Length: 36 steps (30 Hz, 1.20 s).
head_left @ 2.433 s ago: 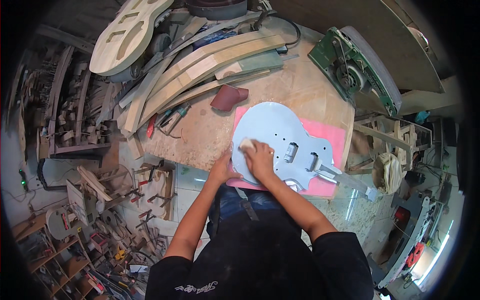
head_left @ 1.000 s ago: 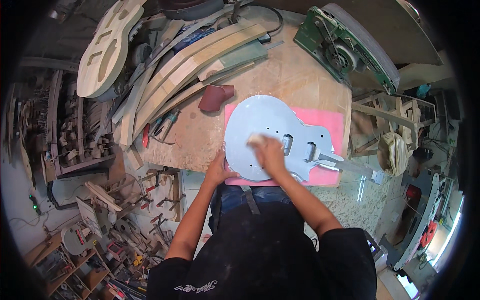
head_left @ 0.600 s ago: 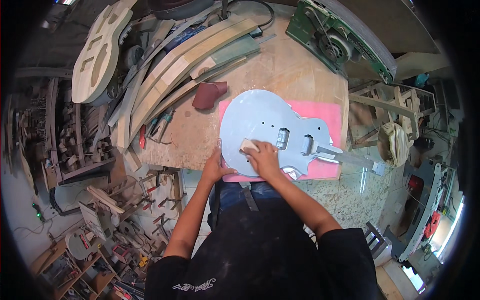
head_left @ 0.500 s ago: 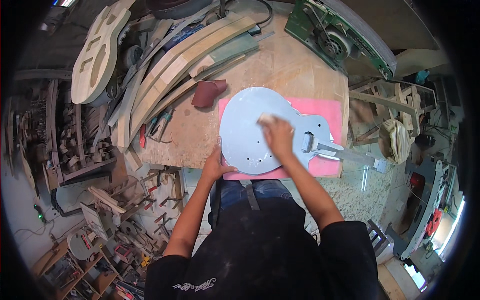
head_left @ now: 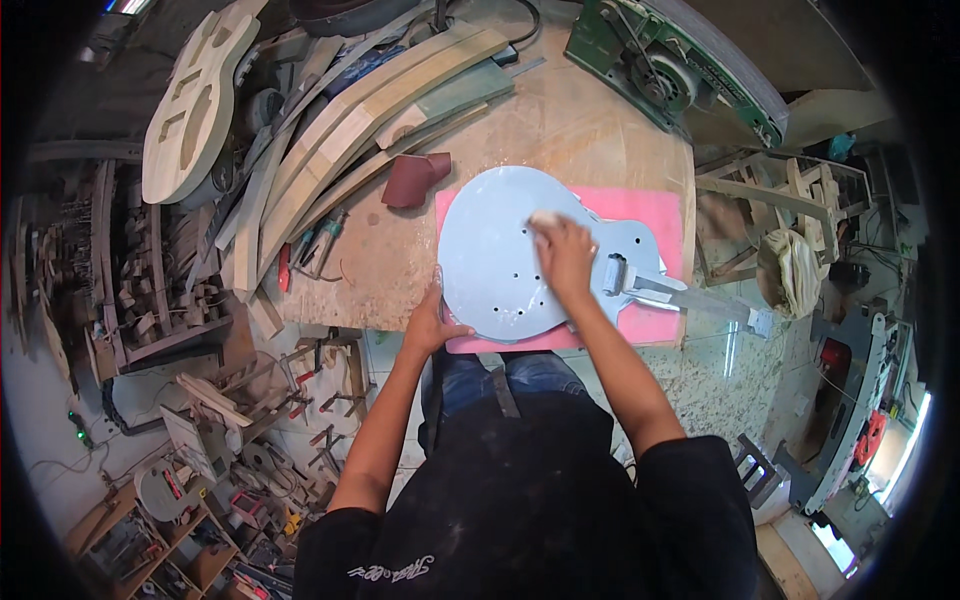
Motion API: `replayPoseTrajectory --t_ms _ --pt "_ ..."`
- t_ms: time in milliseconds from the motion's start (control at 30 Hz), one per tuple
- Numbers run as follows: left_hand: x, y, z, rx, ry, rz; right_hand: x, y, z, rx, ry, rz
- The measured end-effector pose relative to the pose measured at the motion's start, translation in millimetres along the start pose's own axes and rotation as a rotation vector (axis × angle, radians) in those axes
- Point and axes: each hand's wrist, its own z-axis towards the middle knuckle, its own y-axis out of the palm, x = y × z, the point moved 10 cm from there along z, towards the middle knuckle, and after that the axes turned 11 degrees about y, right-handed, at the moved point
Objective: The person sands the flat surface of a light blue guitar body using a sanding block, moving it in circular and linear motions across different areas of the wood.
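Observation:
A pale blue-grey electric guitar body [head_left: 485, 225] lies flat on a pink foam sheet [head_left: 662, 212], its neck pointing right. Several small dark holes show in its top. My left hand [head_left: 430, 322] grips the body's lower left edge, thumb over the rim and fingers along the side. On the upper middle of the top, my right hand [head_left: 567, 258] is closed round a small pale pad [head_left: 544, 217] and presses it against the surface. The fingers partly cover the pad, so its exact kind is unclear. Whitish smudges mark the guitar's lower part.
A wooden workbench [head_left: 380, 280] carries the foam. Brown sandpaper [head_left: 410, 182] lies curled beyond the guitar's left side. Long curved wood strips [head_left: 360, 120] and pliers [head_left: 325, 243] lie farther left. A raw guitar body [head_left: 200, 110] stands far left; a green machine [head_left: 670, 75] stands far right.
My right hand has moved slightly right with the pale pad, across the guitar's top. My left hand keeps its hold on the edge.

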Motion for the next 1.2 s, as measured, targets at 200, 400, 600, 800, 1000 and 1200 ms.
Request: replayPoseTrajectory --t_ms 200,400,600,800,1000,1200 --pt "0 0 3 -0.014 -0.004 0.074 -15 33 -81 -0.059 -0.051 0.003" --pt "-2 -2 0 0.013 -0.011 -0.003 -11 6 -29 0.021 -0.133 0.017" --pt "1 4 4 0.003 0.004 0.010 10 14 -19 0.089 0.081 0.011" --pt "7 -1 -1 0.057 0.062 0.044 -27 13 -122 -0.298 -0.243 0.176" --pt "-9 -16 50 0.013 -0.045 0.308 49 -69 -115 -0.178 -0.005 0.265" --pt "69 49 117 0.015 0.290 0.770 128 -143 -152 0.195 0.329 0.379"
